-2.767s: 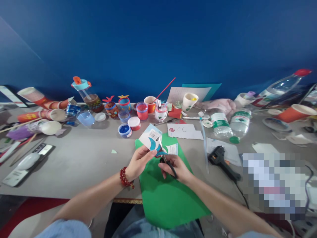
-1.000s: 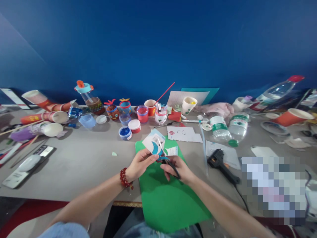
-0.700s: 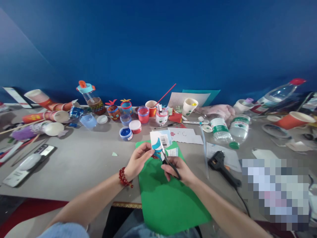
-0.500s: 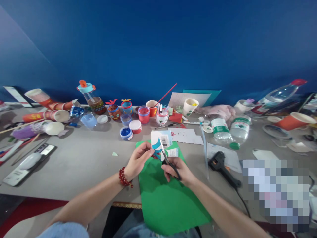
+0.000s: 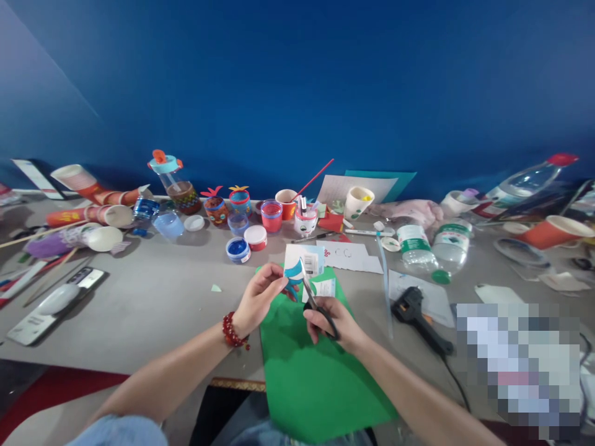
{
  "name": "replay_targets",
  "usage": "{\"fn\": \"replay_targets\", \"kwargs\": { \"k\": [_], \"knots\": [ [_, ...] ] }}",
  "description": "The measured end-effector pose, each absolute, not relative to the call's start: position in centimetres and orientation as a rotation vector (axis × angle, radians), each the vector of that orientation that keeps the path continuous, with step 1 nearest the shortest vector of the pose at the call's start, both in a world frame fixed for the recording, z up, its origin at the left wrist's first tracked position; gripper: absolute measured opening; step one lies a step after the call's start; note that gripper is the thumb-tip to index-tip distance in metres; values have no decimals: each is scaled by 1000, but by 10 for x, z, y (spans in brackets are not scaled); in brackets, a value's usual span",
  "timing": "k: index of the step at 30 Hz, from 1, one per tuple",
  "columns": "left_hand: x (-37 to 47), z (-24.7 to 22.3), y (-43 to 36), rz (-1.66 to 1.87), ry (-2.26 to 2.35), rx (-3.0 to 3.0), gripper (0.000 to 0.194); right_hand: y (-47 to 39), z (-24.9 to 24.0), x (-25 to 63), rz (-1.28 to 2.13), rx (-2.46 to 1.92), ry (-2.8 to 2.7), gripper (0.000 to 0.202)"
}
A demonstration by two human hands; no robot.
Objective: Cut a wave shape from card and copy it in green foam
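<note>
My left hand (image 5: 261,297) pinches a small blue cut-out piece of paper (image 5: 292,272) between thumb and fingers. My right hand (image 5: 335,323) is closed around the black handles of a pair of scissors (image 5: 314,303), whose blades point up and lie against the right edge of the blue piece. Both hands are above a green sheet of paper (image 5: 316,384) that hangs over the table's front edge. Just behind the blue piece lies a white card with a printed barcode label (image 5: 312,262). A smaller white-and-green scrap (image 5: 325,288) rests on the green sheet.
A black glue gun (image 5: 421,319) with its cord lies to the right. Paint pots, such as an open blue one (image 5: 238,249), stand behind the hands. Plastic bottles (image 5: 416,248) are at right. A phone with a white mouse (image 5: 58,303) on it is at left.
The blue piece has shifted slightly between my fingers against the scissor blades. My hands stay in nearly the same place; the whole view has moved a little.
</note>
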State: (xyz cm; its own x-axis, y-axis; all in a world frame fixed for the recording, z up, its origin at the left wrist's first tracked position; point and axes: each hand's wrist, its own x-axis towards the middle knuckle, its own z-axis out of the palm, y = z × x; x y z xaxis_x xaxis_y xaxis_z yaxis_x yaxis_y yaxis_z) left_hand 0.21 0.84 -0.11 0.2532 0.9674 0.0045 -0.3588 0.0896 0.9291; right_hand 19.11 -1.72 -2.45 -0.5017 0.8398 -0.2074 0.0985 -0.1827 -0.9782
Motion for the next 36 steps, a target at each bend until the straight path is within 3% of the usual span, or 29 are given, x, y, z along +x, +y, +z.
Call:
{"fn": "replay_targets", "kwargs": {
  "k": [15,22,29,36],
  "knots": [
    [-4,-1,14,1276,968,1277,16,-19,-20,191,1761,-1021,-1711,48],
    [-1,-2,15,1253,821,1002,27,-19,-18,187,1730,-1061,-1694,52],
    [1,-4,14,1119,741,748,23,-18,-24,189,1660,-1088,-1767,56],
    [0,-6,12,1083,843,879,20,-18,-30,192,1679,-1121,-1728,49]
  ]
}}
